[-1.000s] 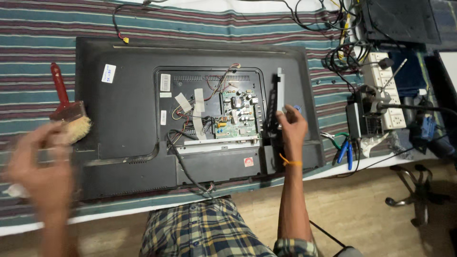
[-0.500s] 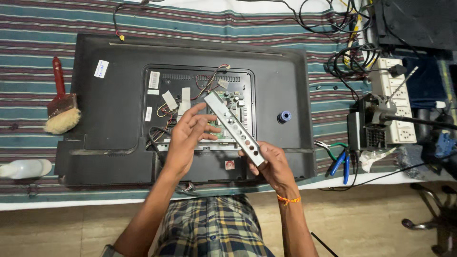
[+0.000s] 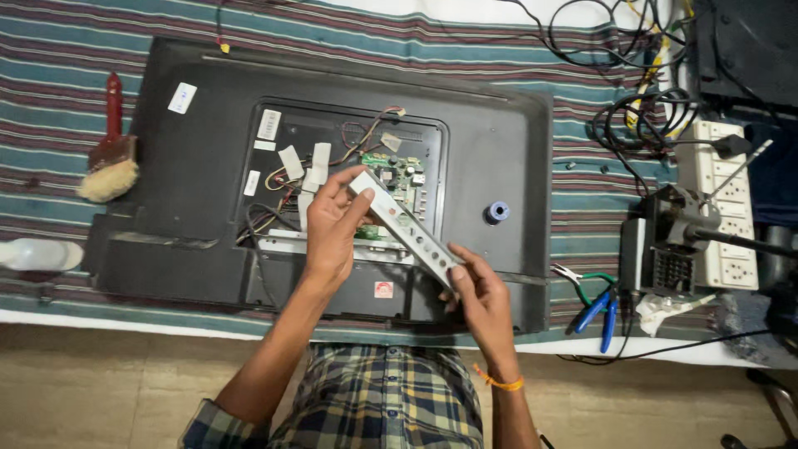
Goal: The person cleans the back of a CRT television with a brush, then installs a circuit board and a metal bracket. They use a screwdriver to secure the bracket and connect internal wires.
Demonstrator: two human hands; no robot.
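Grey metal bracket strip (image 3: 405, 226), punched holes, tilted diagonally.

Informal electronics repair bench, probably home-based. Opened flat television (image 3: 332, 166) face-down on striped cloth (image 3: 50, 100). Pliers (image 3: 600, 303), power strip (image 3: 723, 216), tangled cables (image 3: 640, 116) at right; dusting brush (image 3: 110, 158) at left.

bare back panel (image 3: 515, 158) right of the circuit board (image 3: 397, 179) lies open (only a small blue spool (image 3: 496, 213) there).
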